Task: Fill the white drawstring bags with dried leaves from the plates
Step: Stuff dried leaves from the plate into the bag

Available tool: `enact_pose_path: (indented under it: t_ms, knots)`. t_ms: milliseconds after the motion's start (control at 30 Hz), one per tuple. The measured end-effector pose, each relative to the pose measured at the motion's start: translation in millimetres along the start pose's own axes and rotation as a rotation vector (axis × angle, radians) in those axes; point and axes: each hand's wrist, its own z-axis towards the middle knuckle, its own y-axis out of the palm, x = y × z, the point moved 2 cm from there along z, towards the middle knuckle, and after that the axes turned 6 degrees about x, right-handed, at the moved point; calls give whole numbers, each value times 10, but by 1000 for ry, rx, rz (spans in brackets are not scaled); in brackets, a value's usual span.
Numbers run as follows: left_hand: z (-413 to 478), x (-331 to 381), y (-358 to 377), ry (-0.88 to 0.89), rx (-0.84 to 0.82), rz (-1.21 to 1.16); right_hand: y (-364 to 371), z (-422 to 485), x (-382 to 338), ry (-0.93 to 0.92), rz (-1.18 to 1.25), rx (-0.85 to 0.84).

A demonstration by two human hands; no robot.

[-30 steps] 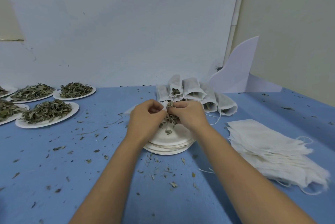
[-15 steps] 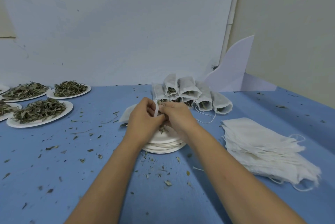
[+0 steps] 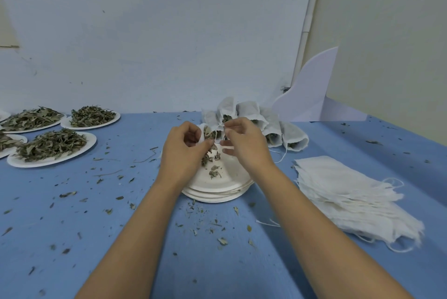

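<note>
My left hand [image 3: 182,151] grips a white drawstring bag [image 3: 202,135] by its mouth, above a stack of white paper plates [image 3: 223,186]. Dried leaves show in the bag's opening. My right hand [image 3: 244,145] is just right of it, thumb and forefinger pinching a thin white drawstring near the bag, other fingers spread. A few dried leaves [image 3: 212,164] lie on the top plate. Behind my hands lean several filled bags [image 3: 271,127]. A pile of flat empty bags [image 3: 350,197] lies at the right.
Plates heaped with dried leaves stand at the far left: a near plate [image 3: 52,147], a far plate [image 3: 90,118] and a further one [image 3: 31,119]. Leaf crumbs litter the blue table [image 3: 121,226]. A white curved board [image 3: 312,90] leans in the back corner.
My hands have drawn apart a little. The right hand has left the leaves and now pinches the drawstring, while the left hand keeps hold of the bag's mouth.
</note>
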Motion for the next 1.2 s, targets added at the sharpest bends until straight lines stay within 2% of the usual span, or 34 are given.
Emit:
enact_pose_path:
  t_ms: [133, 233, 367, 533, 833, 900, 967, 1067, 1133, 1200]
  knots:
    - [1, 79, -1, 34, -109, -52, -36, 26, -21, -200, -196, -40]
    - [-17, 86, 35, 23, -178, -52, -54, 36, -42, -309, -290, 9]
    - [-5, 58, 15, 22, -47, 10, -47, 4, -21, -393, -348, 72]
    - [-20, 70, -12, 167, 111, 203, 48, -122, -49, -488, -397, 50]
    - [-28, 66, 3, 83, 227, 233, 57, -206, -97, -474, -293, -163]
    - [-42, 91, 6, 117, 235, 262, 82, -218, -106, -452, -250, -205]
    - [-44, 107, 3, 154, 243, 290, 82, -206, -110, -408, -221, -223]
    - [22, 64, -85, 123, 317, 302, 44, -138, -102, -262, -168, -163]
    - [73, 7, -168, 46, 389, 266, -1, -71, -58, -226, -311, -136]
    - [90, -43, -214, -42, 440, 208, 10, -32, 14, -257, -613, -286]
